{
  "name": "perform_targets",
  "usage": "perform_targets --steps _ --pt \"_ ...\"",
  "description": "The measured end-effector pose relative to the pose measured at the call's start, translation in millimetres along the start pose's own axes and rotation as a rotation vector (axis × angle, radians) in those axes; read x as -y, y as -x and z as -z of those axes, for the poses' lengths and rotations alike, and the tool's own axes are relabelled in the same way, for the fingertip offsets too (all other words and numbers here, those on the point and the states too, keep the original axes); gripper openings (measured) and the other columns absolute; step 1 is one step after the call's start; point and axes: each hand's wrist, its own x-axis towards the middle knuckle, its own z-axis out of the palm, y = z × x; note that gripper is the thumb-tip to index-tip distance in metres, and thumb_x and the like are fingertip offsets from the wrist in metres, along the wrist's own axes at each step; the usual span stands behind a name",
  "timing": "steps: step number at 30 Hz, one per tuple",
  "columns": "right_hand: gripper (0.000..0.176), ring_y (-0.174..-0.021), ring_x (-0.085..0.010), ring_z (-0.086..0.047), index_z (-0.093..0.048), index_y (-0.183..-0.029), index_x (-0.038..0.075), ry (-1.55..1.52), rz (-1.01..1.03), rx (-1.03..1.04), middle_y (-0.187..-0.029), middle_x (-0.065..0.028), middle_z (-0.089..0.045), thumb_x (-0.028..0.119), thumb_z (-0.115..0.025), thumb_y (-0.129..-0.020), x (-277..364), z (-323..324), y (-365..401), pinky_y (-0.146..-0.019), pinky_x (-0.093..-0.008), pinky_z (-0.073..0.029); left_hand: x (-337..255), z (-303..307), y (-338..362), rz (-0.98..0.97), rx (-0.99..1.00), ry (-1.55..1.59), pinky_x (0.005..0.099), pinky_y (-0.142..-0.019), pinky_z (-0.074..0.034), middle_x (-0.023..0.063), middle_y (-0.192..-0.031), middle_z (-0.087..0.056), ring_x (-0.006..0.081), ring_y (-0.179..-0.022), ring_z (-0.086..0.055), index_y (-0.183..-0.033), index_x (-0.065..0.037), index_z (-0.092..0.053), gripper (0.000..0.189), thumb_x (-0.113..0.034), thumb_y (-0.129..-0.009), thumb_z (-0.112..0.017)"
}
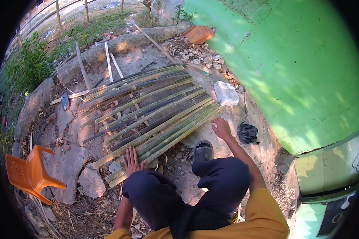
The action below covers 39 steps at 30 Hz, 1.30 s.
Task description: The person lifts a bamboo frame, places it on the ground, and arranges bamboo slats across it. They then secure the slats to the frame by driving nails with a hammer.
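Long split bamboo strips (163, 109), green and dark brown, lie side by side in a panel on the ground before me. A few pale crosspieces show through the gaps. My left hand (132, 161) rests with fingers spread on the near strips, toward their left end. Beside the right end of the nearest strip is my right hand (221, 128), its fingers loosely bent and apart, with nothing seen in it.
An orange plastic chair (35, 175) stands at left. A white block (226, 93) and a black plastic bag (248, 133) lie near the green wall (291, 71). Bricks (198, 35) and rubble (203, 55) sit at the back. A phone-like object (65, 101) lies left.
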Motion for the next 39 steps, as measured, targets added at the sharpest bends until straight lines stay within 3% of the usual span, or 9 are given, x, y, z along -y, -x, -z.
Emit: perform_targets --steps 7,9,11,16,24,32,33,37,39 --pt "0.018 -0.097 -0.0361 -0.068 -0.079 -0.095 0.012 0.134 -0.4 0.184 -0.096 -0.0145 -0.069 0.027 -0.076 -0.087 -56 -23 69 -0.085 -0.0475 -0.054 4 1 0 -0.034 0.053 -0.044 0.0535 -0.13 -0.001 0.0166 -0.175 -0.01 0.0337 -0.162 -0.006 -0.166 -0.003 -0.015 0.089 -0.047 -0.101 -0.056" --pt "0.02 -0.101 -0.036 -0.07 -0.079 -0.106 0.016 0.135 -0.439 0.256 -0.104 -0.0143 -0.07 0.018 -0.076 -0.085 -78 -28 119 -0.085 -0.0505 -0.055 9 4 1 -0.049 0.098 -0.063 0.0535 -0.13 -0.001 0.0174 -0.175 -0.01 0.0345 -0.162 -0.005 -0.166 -0.003 -0.015 0.088 -0.047 -0.101 -0.056" --pt "0.058 -0.116 -0.0342 -0.067 -0.066 -0.133 0.023 0.23 -0.627 0.386 -0.118 -0.0137 -0.068 0.006 -0.072 -0.078 -105 -42 166 -0.091 -0.0487 -0.056 5 13 -2 -0.054 0.167 -0.063 0.0533 -0.13 -0.001 0.02 -0.174 -0.01 0.0366 -0.162 -0.005 -0.166 -0.002 -0.015 0.088 -0.045 -0.101 -0.056" --pt "0.048 -0.111 -0.0386 -0.07 -0.07 -0.124 0.013 0.06 -1.039 0.257 -0.114 -0.0215 -0.073 0.013 -0.07 -0.077 -188 -32 230 -0.092 -0.0482 -0.057 8 17 -4 -0.075 0.218 -0.07 0.0528 -0.13 0.0 0.0201 -0.174 -0.01 0.0368 -0.162 -0.004 -0.166 -0.002 -0.014 0.09 -0.042 -0.1 -0.059" --pt "0.027 -0.106 -0.0466 -0.07 -0.073 -0.102 -0.005 0.243 -1.144 -0.179 -0.105 -0.0304 -0.073 0.012 -0.06 -0.085 -354 -13 190 -0.09 -0.0527 -0.057 -7 26 -9 0.017 0.201 -0.111 0.0541 -0.13 -0.006 0.0202 -0.174 -0.013 0.0388 -0.161 -0.008 -0.165 -0.003 -0.02 0.089 -0.036 -0.096 -0.066" --pt "0.033 -0.107 -0.0452 -0.071 -0.072 -0.114 -0.005 0.154 -1.157 0.072 -0.112 -0.0298 -0.073 0.009 -0.063 -0.085 -442 -42 158 -0.094 -0.0512 -0.057 -18 30 -2 0.195 0.254 -0.07 0.0526 -0.13 -0.009 0.0194 -0.174 -0.012 0.039 -0.161 -0.009 -0.166 -0.008 -0.024 0.088 -0.038 -0.095 -0.068" --pt "0.035 -0.107 -0.0442 -0.071 -0.071 -0.116 -0.004 0.042 -1.115 0.039 -0.112 -0.029 -0.073 0.006 -0.064 -0.084 -507 -84 188 -0.093 -0.0502 -0.058 -19 31 -3 0.188 0.257 -0.072 0.0527 -0.13 -0.01 0.0194 -0.174 -0.012 0.0386 -0.161 -0.01 -0.166 -0.009 -0.025 0.088 -0.038 -0.095 -0.068" --pt "0.033 -0.107 -0.0408 -0.073 -0.071 -0.114 -0.005 0.044 -1.095 -0.072 -0.114 -0.0293 -0.073 0.009 -0.071 -0.084 -467 -81 161 -0.088 -0.0496 -0.06 -18 27 0 0.199 0.238 -0.061 0.053 -0.13 -0.012 0.0191 -0.173 -0.015 0.0374 -0.161 -0.013 -0.165 -0.011 -0.028 0.084 -0.039 -0.096 -0.067" --pt "0.034 -0.105 -0.0383 -0.074 -0.071 -0.112 -0.007 0.179 -1.396 0.004 -0.116 -0.0267 -0.074 0.009 -0.076 -0.083 -435 -66 141 -0.092 -0.0481 -0.061 -18 27 3 0.226 0.232 -0.057 0.0532 -0.13 -0.012 0.0187 -0.173 -0.016 0.0372 -0.161 -0.014 -0.165 -0.011 -0.029 0.082 -0.038 -0.096 -0.067"
